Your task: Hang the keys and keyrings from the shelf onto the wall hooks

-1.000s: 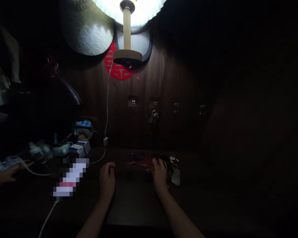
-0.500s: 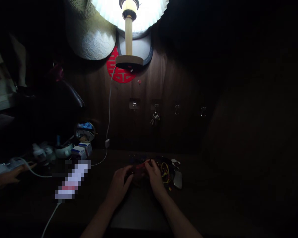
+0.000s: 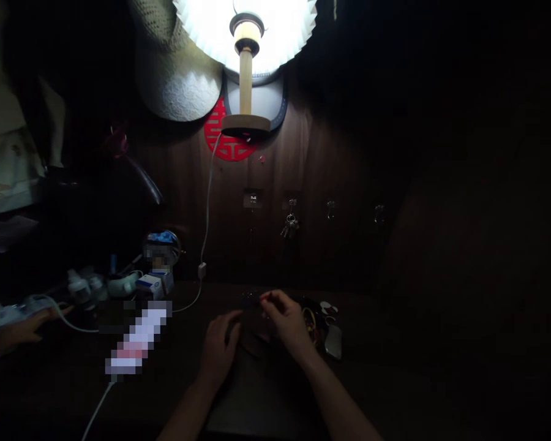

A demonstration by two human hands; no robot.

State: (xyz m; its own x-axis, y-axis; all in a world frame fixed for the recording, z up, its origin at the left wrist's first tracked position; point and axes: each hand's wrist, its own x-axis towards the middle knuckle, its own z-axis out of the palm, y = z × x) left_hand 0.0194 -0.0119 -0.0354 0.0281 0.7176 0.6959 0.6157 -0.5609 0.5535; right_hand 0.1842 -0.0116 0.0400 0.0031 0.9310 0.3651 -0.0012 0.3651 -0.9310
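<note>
My right hand (image 3: 284,324) is raised a little over the dark tabletop, its thumb and fingertips pinched together. Something small and reddish (image 3: 263,298) shows at the tips, too dim to name. My left hand (image 3: 220,343) lies lower at the left, thumb and forefinger apart, with nothing visible between them. A dark, faintly reddish shape (image 3: 261,334) lies between the two hands, its kind lost in shadow. Just right of my right hand is a tangle of yellow and dark cords (image 3: 310,321), partly hidden by the wrist. A grey rounded object (image 3: 333,342) rests beside it.
Left on the table are a blurred-out lit screen (image 3: 138,340) with a white cable, small boxes (image 3: 153,285), bottles (image 3: 79,285) and a round mirror (image 3: 163,245). A lamp (image 3: 245,79) hangs above. Keys (image 3: 290,225) hang on the back panel.
Both hands were around a dark reddish thing. Now my right hand has lifted and pinched its fingers, and my left hand is apart from it. The view has shifted slightly.
</note>
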